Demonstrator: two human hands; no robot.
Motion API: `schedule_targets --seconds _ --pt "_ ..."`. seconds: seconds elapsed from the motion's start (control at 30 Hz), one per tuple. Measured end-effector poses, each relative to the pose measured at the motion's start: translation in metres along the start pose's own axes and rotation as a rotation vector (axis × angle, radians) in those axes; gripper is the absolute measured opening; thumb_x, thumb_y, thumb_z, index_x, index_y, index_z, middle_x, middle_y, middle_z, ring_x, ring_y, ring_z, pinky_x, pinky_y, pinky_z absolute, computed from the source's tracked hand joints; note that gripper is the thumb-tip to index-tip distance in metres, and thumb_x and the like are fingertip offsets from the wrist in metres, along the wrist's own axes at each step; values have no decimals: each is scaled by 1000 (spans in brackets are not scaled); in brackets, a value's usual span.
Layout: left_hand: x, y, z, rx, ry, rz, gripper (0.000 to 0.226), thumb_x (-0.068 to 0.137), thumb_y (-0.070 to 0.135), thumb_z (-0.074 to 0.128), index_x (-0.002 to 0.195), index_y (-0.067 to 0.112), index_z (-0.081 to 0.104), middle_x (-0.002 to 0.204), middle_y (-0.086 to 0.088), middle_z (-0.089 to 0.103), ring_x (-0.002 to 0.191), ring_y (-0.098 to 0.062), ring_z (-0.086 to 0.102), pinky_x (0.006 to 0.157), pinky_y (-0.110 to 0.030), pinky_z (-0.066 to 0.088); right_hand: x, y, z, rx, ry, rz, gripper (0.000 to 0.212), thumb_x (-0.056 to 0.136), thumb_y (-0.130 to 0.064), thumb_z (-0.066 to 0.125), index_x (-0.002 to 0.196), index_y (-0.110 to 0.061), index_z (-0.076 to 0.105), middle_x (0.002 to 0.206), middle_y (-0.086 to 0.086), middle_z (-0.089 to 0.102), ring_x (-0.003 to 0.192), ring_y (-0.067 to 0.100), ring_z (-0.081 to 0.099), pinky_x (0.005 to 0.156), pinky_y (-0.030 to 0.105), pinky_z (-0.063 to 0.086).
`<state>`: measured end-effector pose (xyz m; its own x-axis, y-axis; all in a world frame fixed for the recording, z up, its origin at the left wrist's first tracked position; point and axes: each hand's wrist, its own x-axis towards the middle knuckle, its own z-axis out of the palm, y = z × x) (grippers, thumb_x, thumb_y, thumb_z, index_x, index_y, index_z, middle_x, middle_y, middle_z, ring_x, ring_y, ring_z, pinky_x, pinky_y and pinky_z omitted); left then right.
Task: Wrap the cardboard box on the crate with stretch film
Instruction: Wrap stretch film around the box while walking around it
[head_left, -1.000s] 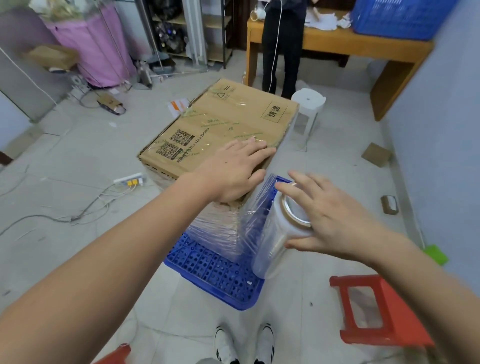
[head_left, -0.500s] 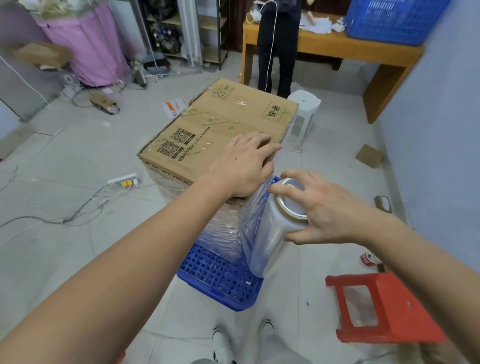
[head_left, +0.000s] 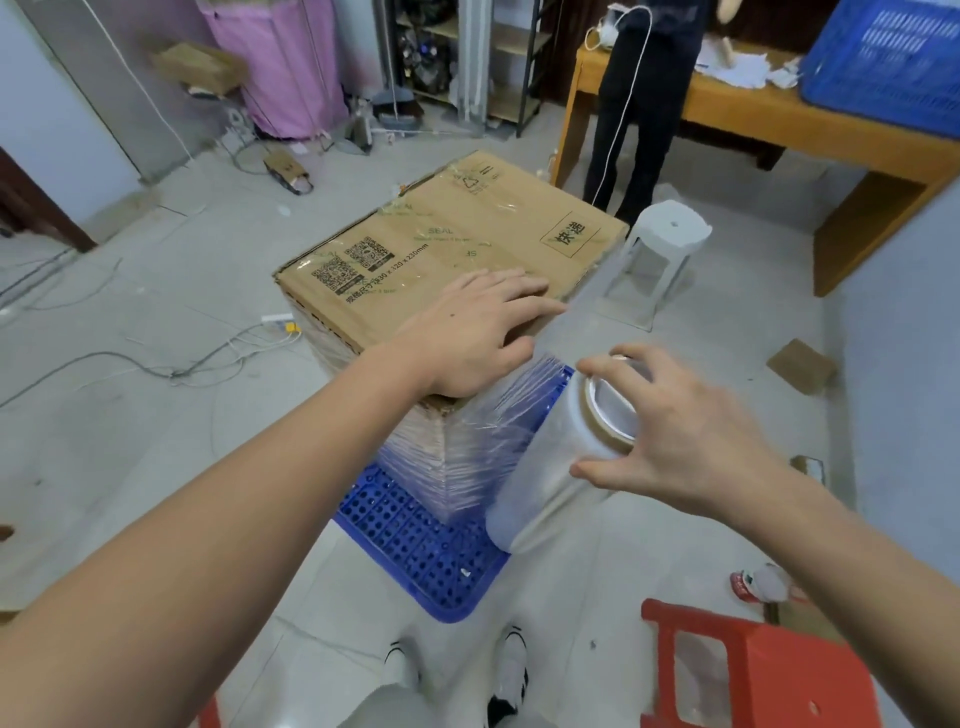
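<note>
Cardboard box (head_left: 447, 244) left of roll-holding right grip (head_left: 691, 441)

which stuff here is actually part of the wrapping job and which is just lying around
Part of the job:
cardboard box, steadied by the left hand
blue crate under it
stretch film roll, held at its top end by the right hand

Just lying about:
red stool
white stool
crushed can
cardboard scrap
power strip
</note>
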<state>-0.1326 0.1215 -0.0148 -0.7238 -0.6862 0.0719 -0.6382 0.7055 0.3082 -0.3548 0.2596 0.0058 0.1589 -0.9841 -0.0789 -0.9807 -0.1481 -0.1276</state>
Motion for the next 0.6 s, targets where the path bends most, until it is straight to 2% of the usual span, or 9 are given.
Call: schedule_targets --seconds 0.17,0.3,0.43,0.6 --pt "-3 2 2 11 19 3 52 102 40 46 155 41 41 167 6 32 157 -17 20 126 -40 9 6 5 1 -80 50 -78 93 64 -80 66 143 -48 30 147 -6 34 123 23 51 78 41 54" --pt "-5 5 1 -1 25 2 53 101 40 45 154 38 43 167 6 33 157 -18 21 126 -39 8 16 15 10 -22 113 -44 97 62 -81 62 146 -47 29 148 -7 37 123 24 52 73 40 53" --pt "-6 4 3 -19 21 -7 54 101 41 44 155 39 41 168 7 31 157 -16 19 128 -40 7 28 23 23 137 148 -90 100 65 -78 64 152 -45 27 158 -4 31 137 27 40 93 52 53" --pt "-7 5 4 -15 25 -3 55 103 41 44 158 39 36 169 9 27 158 -14 16 129 -39 6 39 29 24 227 118 -114 104 66 -78 66 155 -50 21 164 -3 17 144 28 30 110 50 43"
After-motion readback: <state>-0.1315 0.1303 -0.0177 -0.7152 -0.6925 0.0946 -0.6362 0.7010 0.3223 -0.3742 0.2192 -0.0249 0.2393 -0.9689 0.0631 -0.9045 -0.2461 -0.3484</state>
